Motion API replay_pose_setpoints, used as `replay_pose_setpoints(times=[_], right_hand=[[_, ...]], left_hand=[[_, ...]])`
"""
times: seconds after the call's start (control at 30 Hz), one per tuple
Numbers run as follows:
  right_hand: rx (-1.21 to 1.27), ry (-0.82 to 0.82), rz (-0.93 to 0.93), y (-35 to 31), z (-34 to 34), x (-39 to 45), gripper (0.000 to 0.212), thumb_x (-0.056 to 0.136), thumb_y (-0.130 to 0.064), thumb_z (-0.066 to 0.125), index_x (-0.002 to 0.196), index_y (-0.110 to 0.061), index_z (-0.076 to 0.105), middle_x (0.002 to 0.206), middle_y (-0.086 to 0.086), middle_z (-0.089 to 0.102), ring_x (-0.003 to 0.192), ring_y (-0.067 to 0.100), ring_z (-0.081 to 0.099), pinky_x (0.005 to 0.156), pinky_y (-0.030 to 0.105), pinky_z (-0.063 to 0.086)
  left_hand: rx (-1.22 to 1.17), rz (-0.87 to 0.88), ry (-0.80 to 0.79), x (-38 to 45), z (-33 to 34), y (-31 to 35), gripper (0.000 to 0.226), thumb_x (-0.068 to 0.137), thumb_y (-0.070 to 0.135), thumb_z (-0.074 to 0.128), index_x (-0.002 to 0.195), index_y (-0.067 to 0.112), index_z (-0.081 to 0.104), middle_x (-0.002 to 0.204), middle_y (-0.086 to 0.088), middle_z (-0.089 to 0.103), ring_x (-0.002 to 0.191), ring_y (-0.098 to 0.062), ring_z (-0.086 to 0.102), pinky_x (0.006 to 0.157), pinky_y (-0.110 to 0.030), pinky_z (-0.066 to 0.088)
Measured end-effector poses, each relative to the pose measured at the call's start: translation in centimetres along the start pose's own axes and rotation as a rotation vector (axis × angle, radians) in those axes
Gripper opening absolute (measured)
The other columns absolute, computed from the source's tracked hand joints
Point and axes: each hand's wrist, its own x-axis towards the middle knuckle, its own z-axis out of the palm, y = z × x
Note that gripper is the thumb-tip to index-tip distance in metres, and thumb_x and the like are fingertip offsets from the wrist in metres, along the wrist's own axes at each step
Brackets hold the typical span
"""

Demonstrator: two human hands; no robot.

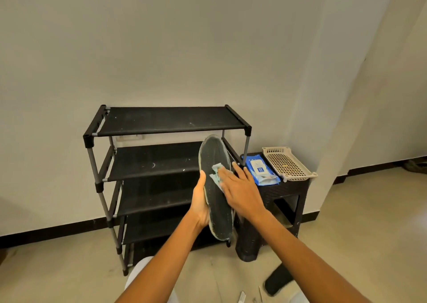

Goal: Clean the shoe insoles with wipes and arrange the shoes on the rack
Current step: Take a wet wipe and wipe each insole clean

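Insole (216, 187) was gripped by curled left hand (200, 204); wipe (217, 175) was pressed under flat, slightly spread right hand (240, 190) fingers. Risk judged: excess pressure could bend the insole or slip it loose.

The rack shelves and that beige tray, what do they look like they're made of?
Rack shelves: seemingly matte black fabric stretched between grey metal-looking tubes with black plastic-looking joints; they look flat, dull and dust-specked. Tray: likely moulded plastic, judging by its uniform beige colour and regular perforated grid.
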Motion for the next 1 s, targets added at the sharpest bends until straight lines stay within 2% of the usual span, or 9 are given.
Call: replay_pose_setpoints(times=[0.07,0.2,0.3,0.43,0.5,0.67,0.83,0.9,1.0], right_hand=[[0.079,-0.002,-0.147,-0.9,0.1,-0.7,0.044,0.097,-0.027,0.037,0.141,-0.020,0.039,0.145,-0.001,0.043,0.141,0.018,0.024,0.116,0.036,0.008],[0.092,-0.030,-0.459,-1.4,-0.8,-2.5,0.039,0.091,-0.030,0.040,0.124,-0.018,0.057,0.119,-0.001,0.064,0.110,0.016,0.053,0.097,0.032,0.042],[0.223,0.087,-0.205,-0.3,-1.0,-1.1,0.037,0.092,-0.030,0.045,0.123,-0.014,0.057,0.113,0.006,0.065,0.100,0.020,0.057,0.085,0.031,0.050],[0.474,0.202,0.362,0.6,-1.2,2.2,0.039,0.094,-0.024,0.053,0.133,-0.018,0.051,0.123,0.005,0.059,0.111,0.017,0.053,0.091,0.024,0.041],[0.415,0.187,0.355,0.1,-1.1,2.3,0.033,0.093,-0.028,0.054,0.124,-0.018,0.058,0.115,0.004,0.061,0.107,0.016,0.053,0.089,0.026,0.041],[0.182,0.190,-0.091,-1.5,-0.4,-1.0,0.023,0.090,-0.036,0.051,0.095,-0.023,0.069,0.088,-0.006,0.066,0.083,0.010,0.052,0.078,0.028,0.040],[0.310,0.211,0.357,1.5,-0.2,0.9,0.017,0.090,-0.030,0.059,0.100,-0.018,0.067,0.116,0.000,0.052,0.109,0.016,0.045,0.083,0.025,0.041],[0.508,0.200,0.439,1.4,0.0,1.0,0.014,0.090,-0.023,0.059,0.101,-0.016,0.065,0.122,0.001,0.050,0.113,0.014,0.048,0.088,0.024,0.042],[0.653,0.226,0.385,1.0,-0.2,0.2,0.010,0.090,-0.015,0.060,0.099,-0.016,0.064,0.104,-0.003,0.058,0.090,-0.002,0.052,0.081,0.017,0.043]], left_hand=[[0.004,0.010,0.014,-0.1,-0.1,0.4,0.069,0.091,0.061,0.034,0.123,0.006,0.058,0.105,-0.019,0.069,0.091,-0.029,0.069,0.074,-0.039,0.058],[-0.085,-0.012,0.029,0.3,-1.1,0.5,0.088,0.077,0.069,0.049,0.128,-0.003,0.052,0.117,-0.022,0.061,0.104,-0.031,0.062,0.095,-0.042,0.049],[0.010,0.023,0.028,0.9,-0.4,-0.3,0.078,0.082,0.068,0.040,0.118,0.003,0.061,0.096,-0.018,0.069,0.082,-0.026,0.069,0.071,-0.037,0.058],[0.114,0.028,-0.015,0.6,2.0,-0.6,0.072,0.087,0.069,0.029,0.120,0.014,0.062,0.107,-0.018,0.069,0.089,-0.026,0.069,0.068,-0.037,0.056],[0.089,0.035,-0.023,0.3,2.3,-0.1,0.069,0.087,0.068,0.034,0.118,0.014,0.063,0.104,-0.017,0.069,0.087,-0.026,0.068,0.069,-0.037,0.055],[0.038,0.026,-0.003,0.2,0.6,0.3,0.075,0.081,0.071,0.040,0.112,0.007,0.066,0.098,-0.018,0.068,0.085,-0.026,0.068,0.076,-0.039,0.054],[0.062,-0.069,-0.061,-0.4,1.2,-0.8,0.083,0.080,0.075,0.035,0.119,0.007,0.061,0.092,-0.018,0.067,0.074,-0.025,0.064,0.065,-0.036,0.055],[0.055,-0.086,-0.077,-0.6,1.3,-0.5,0.081,0.080,0.074,0.037,0.118,0.008,0.063,0.103,-0.021,0.067,0.085,-0.030,0.066,0.079,-0.043,0.055],[-0.005,-0.077,-0.089,-0.9,1.4,0.3,0.071,0.085,0.065,0.041,0.126,0.010,0.059,0.125,-0.024,0.059,0.114,-0.037,0.057,0.103,-0.055,0.039]])
